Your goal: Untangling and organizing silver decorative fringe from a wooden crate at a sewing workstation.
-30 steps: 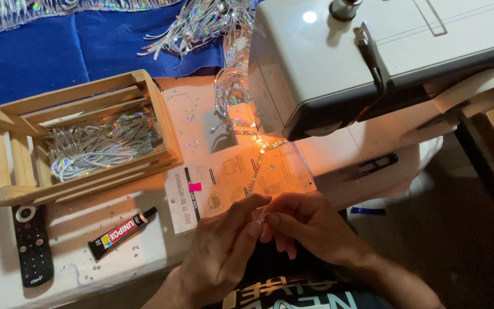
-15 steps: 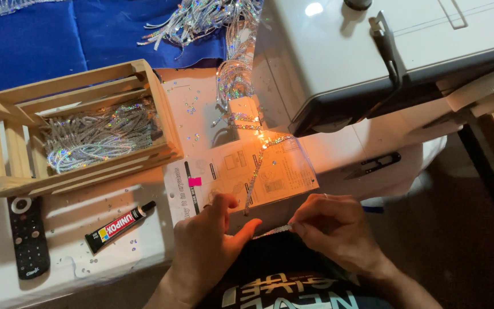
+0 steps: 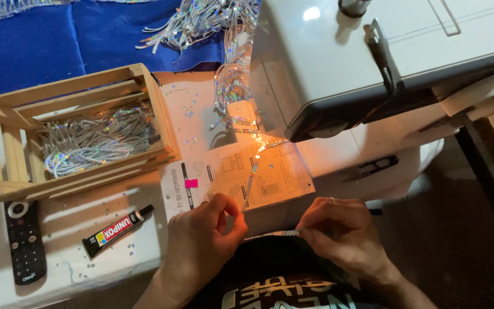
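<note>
Head view: left hand [image 3: 201,243] and right hand [image 3: 338,229] each pinch the sequin strip [image 3: 273,234] off the table's [image 3: 58,280] front edge; overtension could snap it.

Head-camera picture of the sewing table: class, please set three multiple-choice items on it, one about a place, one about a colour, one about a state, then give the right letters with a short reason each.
1. Where does the glue tube lie?
A. inside the wooden crate
B. on the white table in front of the wooden crate, right of the remote control
C. on top of the sewing machine

2. What colour is the cloth behind the wooden crate?
A. blue
B. red
C. green

3. How is the sequin strip held?
A. lying loose in the crate
B. by the left hand only
C. pinched between the two hands

Answers:
1 B: the tube rests on the table between the remote control and the left hand.
2 A: plain blue fabric fills the top left.
3 C: the left hand and the right hand each grip an end.
</note>
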